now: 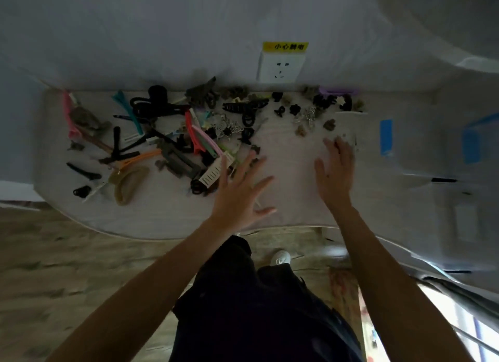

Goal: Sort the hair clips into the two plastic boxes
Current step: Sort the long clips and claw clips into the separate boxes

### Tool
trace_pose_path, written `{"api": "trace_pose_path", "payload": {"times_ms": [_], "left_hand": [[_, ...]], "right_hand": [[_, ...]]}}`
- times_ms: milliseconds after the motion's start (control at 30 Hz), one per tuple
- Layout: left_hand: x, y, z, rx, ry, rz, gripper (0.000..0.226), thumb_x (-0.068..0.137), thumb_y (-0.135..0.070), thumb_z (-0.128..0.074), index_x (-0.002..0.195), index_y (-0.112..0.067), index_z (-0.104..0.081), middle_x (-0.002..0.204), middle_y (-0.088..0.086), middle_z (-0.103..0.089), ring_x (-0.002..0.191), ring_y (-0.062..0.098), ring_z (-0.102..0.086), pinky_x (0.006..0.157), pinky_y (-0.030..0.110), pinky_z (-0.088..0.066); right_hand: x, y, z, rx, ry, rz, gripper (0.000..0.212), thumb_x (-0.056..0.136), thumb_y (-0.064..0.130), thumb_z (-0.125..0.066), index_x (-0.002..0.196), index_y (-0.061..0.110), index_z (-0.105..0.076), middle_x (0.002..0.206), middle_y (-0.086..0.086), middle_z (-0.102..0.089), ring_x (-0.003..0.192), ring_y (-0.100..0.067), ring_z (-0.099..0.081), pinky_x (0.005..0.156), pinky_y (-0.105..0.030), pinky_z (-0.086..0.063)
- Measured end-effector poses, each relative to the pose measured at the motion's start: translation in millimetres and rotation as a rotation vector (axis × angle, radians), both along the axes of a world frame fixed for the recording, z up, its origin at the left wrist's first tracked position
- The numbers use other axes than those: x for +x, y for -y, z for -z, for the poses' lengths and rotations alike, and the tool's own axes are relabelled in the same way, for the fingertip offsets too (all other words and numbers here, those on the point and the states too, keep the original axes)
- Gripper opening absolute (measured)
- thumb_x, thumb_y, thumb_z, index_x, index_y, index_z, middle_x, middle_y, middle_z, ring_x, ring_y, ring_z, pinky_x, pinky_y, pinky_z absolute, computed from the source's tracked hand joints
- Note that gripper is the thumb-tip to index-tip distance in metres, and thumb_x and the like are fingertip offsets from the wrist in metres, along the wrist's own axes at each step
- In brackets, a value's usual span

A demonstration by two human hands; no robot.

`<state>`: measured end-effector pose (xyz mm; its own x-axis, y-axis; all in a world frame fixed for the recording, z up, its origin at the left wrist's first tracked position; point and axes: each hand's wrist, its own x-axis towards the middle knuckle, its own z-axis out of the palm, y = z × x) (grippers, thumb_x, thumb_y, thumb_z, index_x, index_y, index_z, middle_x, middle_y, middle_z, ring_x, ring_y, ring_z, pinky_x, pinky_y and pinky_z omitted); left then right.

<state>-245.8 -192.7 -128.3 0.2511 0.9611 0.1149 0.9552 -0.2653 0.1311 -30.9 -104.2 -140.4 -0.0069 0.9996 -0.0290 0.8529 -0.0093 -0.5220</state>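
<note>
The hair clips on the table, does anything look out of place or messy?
Yes: the hair clips lie in a tangled, unsorted heap across the table. Both hands, left and right, are open and hold nothing.

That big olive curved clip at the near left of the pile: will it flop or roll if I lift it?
The olive curved clip looks like moulded plastic, so probably stiff and light. Its arched shape may rock when pushed rather than roll. It lies apart from the tangle, so it should lift cleanly.

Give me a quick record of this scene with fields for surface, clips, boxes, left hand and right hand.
surface: white table against a wall
clips: hair clips scattered over the table's left and back, mixed colours and sizes
boxes: clear plastic box at right, blurred; contents cannot be told
left hand: left hand open, fingers spread, holding nothing
right hand: right hand open, fingertips by the box
</note>
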Motion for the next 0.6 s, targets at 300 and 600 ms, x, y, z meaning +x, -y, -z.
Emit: {"api": "trace_pose_path", "payload": {"times_ms": [300,600], "left_hand": [[-25.9,-24.9,12.0,-0.031,-0.255,-0.098,0.071,0.084,-0.060,-0.048,0.143,-0.025,-0.031,0.154,0.009,-0.024,0.142,0.029,-0.008,0.111,0.059,0.001],[-35.1,-35.8,12.9,-0.112,-0.124,-0.145,0.074,0.079,-0.065,-0.053,0.139,-0.026,-0.036,0.153,0.007,-0.028,0.141,0.034,-0.020,0.112,0.058,-0.015]], "right_hand": [[2.1,-67.1,10.6,-0.080,0.083,0.120,0.062,0.095,0.038,-0.040,0.148,0.021,-0.013,0.156,-0.020,0.002,0.145,-0.032,0.003,0.119,-0.043,-0.005],[-14.8,-87.3,21.8,-0.164,0.187,0.120,0.054,0.096,0.041,-0.034,0.145,0.020,-0.026,0.156,-0.020,-0.010,0.144,-0.036,-0.005,0.118,-0.045,-0.004]]}}
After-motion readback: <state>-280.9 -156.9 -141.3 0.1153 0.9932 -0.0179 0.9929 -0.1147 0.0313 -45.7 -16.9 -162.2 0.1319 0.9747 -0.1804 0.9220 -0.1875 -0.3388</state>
